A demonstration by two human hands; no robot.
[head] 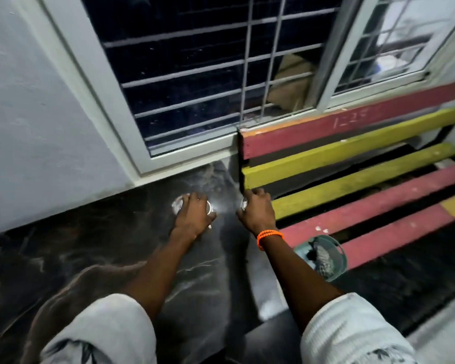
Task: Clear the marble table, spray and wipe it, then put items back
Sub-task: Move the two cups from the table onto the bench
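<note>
Left hand point(193, 212) grips one glass point(180, 203) on the dark marble bench point(90, 248), right hand point(256, 208) another just beside; clear, slick glass risks slipping or knocking together.

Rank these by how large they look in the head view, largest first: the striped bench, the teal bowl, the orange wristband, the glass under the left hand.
1. Striped bench
2. Teal bowl
3. Glass and orange wristband: they look much alike, and the left hand covers most of the glass, so unranked.
</note>
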